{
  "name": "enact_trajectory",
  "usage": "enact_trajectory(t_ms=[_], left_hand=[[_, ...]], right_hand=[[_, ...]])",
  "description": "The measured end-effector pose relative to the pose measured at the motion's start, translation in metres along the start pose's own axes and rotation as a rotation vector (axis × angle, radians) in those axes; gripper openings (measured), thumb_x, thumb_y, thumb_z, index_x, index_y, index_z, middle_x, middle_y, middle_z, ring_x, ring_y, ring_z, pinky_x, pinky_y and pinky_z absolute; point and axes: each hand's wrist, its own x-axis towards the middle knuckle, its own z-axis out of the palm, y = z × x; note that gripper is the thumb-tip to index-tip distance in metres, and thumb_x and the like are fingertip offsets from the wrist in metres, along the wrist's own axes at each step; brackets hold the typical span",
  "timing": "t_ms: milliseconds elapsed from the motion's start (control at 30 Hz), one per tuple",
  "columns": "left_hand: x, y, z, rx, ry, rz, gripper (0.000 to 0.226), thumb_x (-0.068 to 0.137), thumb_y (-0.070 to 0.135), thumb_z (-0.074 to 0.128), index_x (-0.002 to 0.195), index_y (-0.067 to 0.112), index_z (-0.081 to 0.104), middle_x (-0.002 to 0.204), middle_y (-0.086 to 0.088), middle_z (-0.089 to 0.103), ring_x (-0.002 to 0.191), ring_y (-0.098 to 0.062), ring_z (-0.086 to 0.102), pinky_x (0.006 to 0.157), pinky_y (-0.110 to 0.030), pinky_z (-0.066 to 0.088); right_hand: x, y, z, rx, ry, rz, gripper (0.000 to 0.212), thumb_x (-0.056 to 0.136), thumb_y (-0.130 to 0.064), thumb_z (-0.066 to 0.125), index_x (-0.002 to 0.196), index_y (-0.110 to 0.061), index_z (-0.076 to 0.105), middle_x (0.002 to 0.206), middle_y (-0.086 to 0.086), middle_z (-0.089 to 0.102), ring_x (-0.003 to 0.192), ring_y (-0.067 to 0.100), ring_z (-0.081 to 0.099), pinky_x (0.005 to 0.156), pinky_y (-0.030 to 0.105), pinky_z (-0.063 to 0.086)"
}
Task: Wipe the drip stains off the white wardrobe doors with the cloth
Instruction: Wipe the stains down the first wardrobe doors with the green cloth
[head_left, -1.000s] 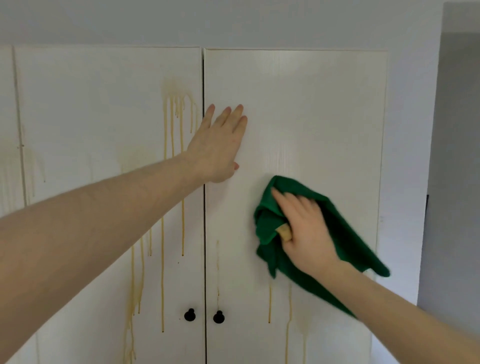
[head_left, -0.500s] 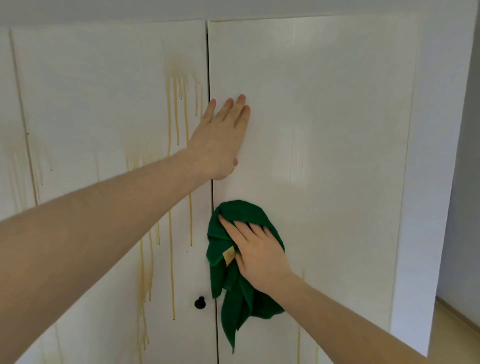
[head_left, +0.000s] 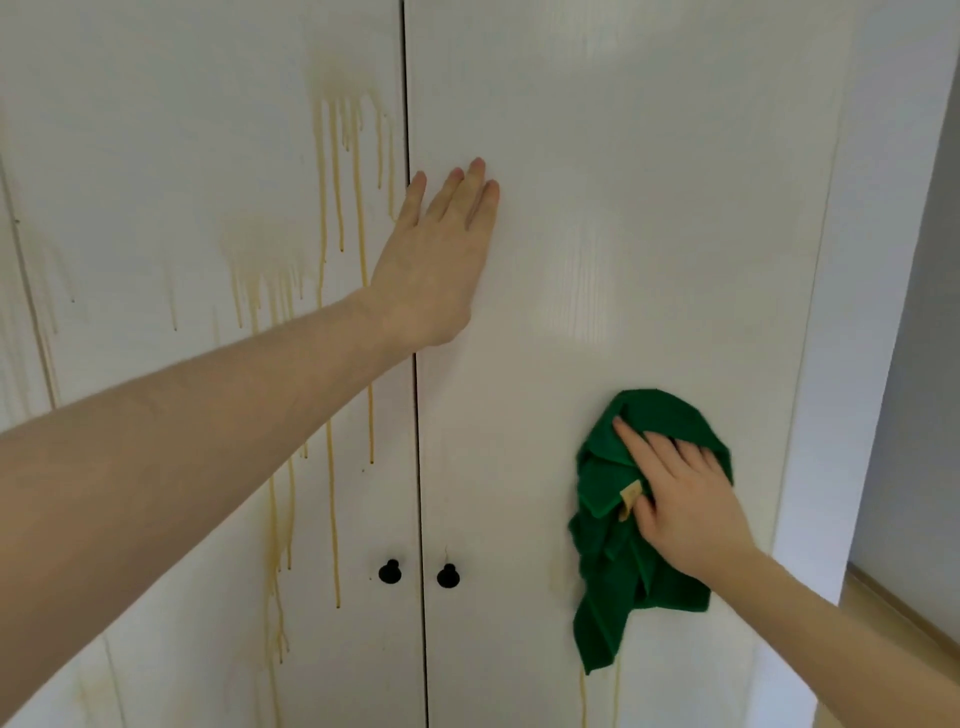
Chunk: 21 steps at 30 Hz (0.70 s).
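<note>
Two white wardrobe doors fill the view. The left door (head_left: 182, 182) carries long yellow drip stains (head_left: 332, 171) running down toward its black knob (head_left: 389, 571). The right door (head_left: 649, 182) looks mostly clean in its upper part, with faint drips (head_left: 582, 696) low down below the cloth. My left hand (head_left: 441, 260) lies flat and open across the seam between the doors. My right hand (head_left: 680, 499) presses a green cloth (head_left: 623, 561) against the right door near its right edge; a tail of the cloth hangs below.
A second black knob (head_left: 448, 576) sits on the right door beside the seam. Right of the wardrobe's side panel (head_left: 831, 364) is a grey wall (head_left: 924, 364) with a light wooden skirting (head_left: 904, 613). Another stained panel (head_left: 21, 312) lies at far left.
My right hand has swept the green cloth from beside the centre seam rightward across the right door to near its right edge. My left hand stays flat on the seam. The view has moved closer.
</note>
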Motion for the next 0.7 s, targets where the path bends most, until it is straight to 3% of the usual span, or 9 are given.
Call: enact_trajectory(t_ms=[100,233,367,467,567,633,700], left_hand=[[-0.016,0.01,0.002,-0.01,0.09,0.062,0.095,0.085,0.008,0.068,0.159,0.003,0.009,0.168,-0.017,0.006,0.155,-0.031,0.009,0.126,-0.052,0.003],[-0.052,0.038,-0.005,-0.177,0.139,0.16,0.082,0.09,0.015,0.066,0.158,0.006,0.022,0.166,-0.014,0.018,0.154,-0.031,0.018,0.126,-0.051,0.005],[-0.104,0.075,-0.01,-0.506,0.105,0.186,0.071,0.085,0.019,0.07,0.15,0.015,0.042,0.152,-0.005,0.041,0.133,-0.026,0.046,0.117,-0.041,0.029],[-0.145,0.11,-0.011,-0.737,-0.069,0.087,0.063,0.09,0.032,0.065,0.147,0.029,0.039,0.141,0.01,0.04,0.119,-0.014,0.049,0.102,-0.034,0.043],[-0.175,0.143,-0.01,-1.011,-0.267,-0.05,0.067,0.094,0.043,0.062,0.148,0.046,0.024,0.141,0.029,0.029,0.121,0.0,0.047,0.1,-0.03,0.048],[-0.186,0.16,-0.009,-1.203,-0.288,-0.146,0.075,0.092,0.043,0.067,0.149,0.051,0.019,0.143,0.036,0.03,0.127,0.005,0.044,0.103,-0.028,0.047],[-0.189,0.17,-0.013,-1.405,-0.232,-0.26,0.079,0.091,0.036,0.072,0.15,0.048,0.022,0.143,0.03,0.042,0.131,0.002,0.046,0.106,-0.029,0.046]], right_hand=[[-0.017,0.034,-0.011,-0.042,-0.01,0.084,0.077,0.084,-0.029,0.041,0.16,-0.019,0.028,0.123,0.008,0.061,0.102,0.027,0.049,0.086,0.044,0.044],[-0.031,0.057,-0.022,-0.048,0.034,0.135,0.072,0.086,-0.024,0.039,0.157,-0.013,0.034,0.122,0.013,0.06,0.104,0.032,0.05,0.088,0.045,0.04],[-0.03,0.048,-0.03,0.105,0.117,0.225,0.075,0.077,-0.012,0.05,0.152,-0.008,0.042,0.131,0.013,0.059,0.116,0.033,0.048,0.098,0.046,0.042],[-0.023,0.032,-0.04,0.297,0.127,0.245,0.062,0.084,-0.018,0.053,0.144,-0.003,0.052,0.138,0.014,0.061,0.125,0.03,0.048,0.108,0.041,0.039],[-0.01,-0.003,-0.055,0.564,0.079,0.176,0.052,0.089,-0.031,0.05,0.136,-0.012,0.061,0.131,-0.004,0.064,0.119,0.018,0.057,0.105,0.02,0.04],[0.0,-0.028,-0.066,0.713,0.084,0.124,0.044,0.09,-0.02,0.063,0.134,-0.018,0.063,0.13,-0.012,0.065,0.118,0.008,0.059,0.103,0.014,0.041],[0.011,-0.049,-0.078,0.902,0.054,0.106,0.045,0.089,-0.002,0.068,0.13,-0.021,0.065,0.121,-0.014,0.069,0.112,0.007,0.065,0.095,0.019,0.049]])
